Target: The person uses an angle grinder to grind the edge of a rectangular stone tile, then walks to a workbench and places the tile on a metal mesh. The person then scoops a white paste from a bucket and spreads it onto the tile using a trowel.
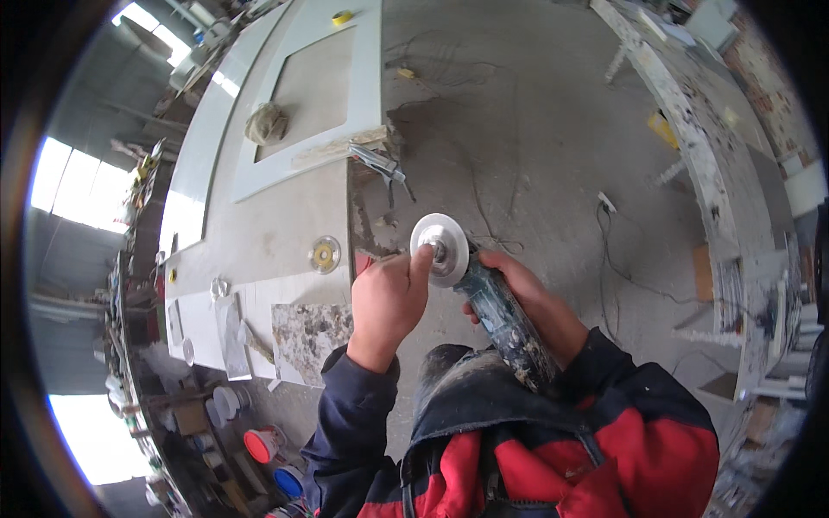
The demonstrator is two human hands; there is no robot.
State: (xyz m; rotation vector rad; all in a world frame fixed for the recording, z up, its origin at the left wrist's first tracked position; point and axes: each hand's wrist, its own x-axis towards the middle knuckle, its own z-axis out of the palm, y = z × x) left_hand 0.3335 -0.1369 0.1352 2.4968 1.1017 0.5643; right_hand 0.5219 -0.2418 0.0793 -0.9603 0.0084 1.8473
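Observation:
An angle grinder [494, 304] is held out in front of my body, with its white round disc [453, 243] facing up. My right hand [531, 298] is wrapped round the dark, dusty grinder body. At the disc, my left hand [390, 298] has its fingers curled and its thumb at the metal nut [438, 251] in the middle. How the other left fingers meet the disc is hidden. Left of this hand, a clear disc with a yellow centre [324, 255] lies on the worktable [285, 224].
A pale frame-shaped panel [365, 78] lies on the table, with a clamp [377, 161] at its edge and a bundled cloth [266, 124] on it. A stained sheet [313, 337] lies nearer. Cables [606, 259] trail over the floor. Buckets [262, 445] stand lower left; another bench [691, 112] is at right.

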